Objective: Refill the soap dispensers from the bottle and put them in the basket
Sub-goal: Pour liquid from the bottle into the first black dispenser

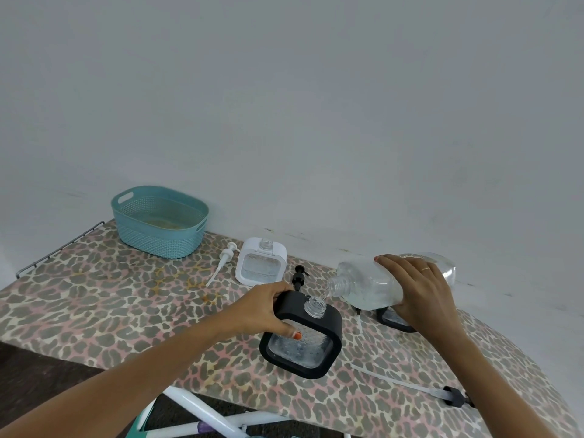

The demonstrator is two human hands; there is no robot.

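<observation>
Nothing legible shows: no text, label, brand, number or sign can be read on the clear bottle (363, 281), the black dispenser (331, 324), the white dispenser (278, 251) or the teal basket (158, 241).

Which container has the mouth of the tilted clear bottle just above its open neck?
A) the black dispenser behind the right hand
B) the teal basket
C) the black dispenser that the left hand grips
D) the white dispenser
C: the bottle, tilted in the right hand, has its mouth just above the open neck of the black dispenser, which the left hand grips.
</observation>
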